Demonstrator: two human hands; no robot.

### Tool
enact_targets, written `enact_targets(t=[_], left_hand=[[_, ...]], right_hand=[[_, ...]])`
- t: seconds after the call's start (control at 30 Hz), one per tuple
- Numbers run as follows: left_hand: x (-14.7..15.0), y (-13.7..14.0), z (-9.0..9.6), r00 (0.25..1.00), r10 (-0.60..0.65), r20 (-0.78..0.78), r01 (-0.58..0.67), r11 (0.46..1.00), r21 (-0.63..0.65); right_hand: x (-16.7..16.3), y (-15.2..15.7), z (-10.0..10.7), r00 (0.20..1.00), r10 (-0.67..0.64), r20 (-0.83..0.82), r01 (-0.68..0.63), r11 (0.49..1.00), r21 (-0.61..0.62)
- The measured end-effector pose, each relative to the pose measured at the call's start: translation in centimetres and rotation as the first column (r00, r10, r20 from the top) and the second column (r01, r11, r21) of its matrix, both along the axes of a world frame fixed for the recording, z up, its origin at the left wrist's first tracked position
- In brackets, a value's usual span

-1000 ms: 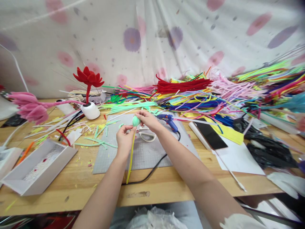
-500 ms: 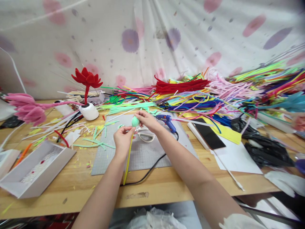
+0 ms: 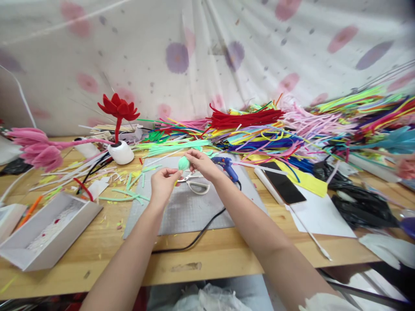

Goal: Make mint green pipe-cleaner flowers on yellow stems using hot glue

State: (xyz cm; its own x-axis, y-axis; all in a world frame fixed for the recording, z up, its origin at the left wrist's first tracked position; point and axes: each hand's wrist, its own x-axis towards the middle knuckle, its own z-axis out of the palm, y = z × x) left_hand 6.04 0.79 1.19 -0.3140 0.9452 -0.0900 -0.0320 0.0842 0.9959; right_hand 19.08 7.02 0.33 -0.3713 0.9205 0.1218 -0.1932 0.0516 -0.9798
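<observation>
Holding a mint-green pod [image 3: 183, 163] in the pinched right hand [image 3: 201, 165], near the clock's centre. Narrowing to a pinch with the left hand [image 3: 161, 185] at eight o'clock from it; gripping what, cannot tell. With scissors [image 3: 199, 193] at five, glue gun [image 3: 229, 172] at three.

The left forearm [image 3: 129, 248] and right forearm [image 3: 256, 220], both bare, extend forward from the lower edge of the view and converge toward the middle. The left hand [image 3: 164, 183] lies slightly lower than the right, its thumb and index finger curved toward each other. The right hand [image 3: 202, 164] angles inward across the midline, its fingers [image 3: 193, 155] bent in a pinch. The fingertips of the two hands are near each other but apart.
</observation>
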Motion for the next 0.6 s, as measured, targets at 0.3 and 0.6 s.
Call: enact_targets(t=[0.3,0.6], left_hand=[[-0.5,0.4,0.5,0.997,-0.068,-0.037,0.068,0.998,0.01],[-2.2,0.5,1.2,0.967,-0.07,-0.247,0.101,0.988,0.118]], right_hand=[[0.4,-0.1,0.0,0.996,0.016,-0.082,-0.02,0.999,-0.05],[0.3,-0.5,0.3,0.982,-0.012,-0.189,-0.004,0.997,-0.083]])
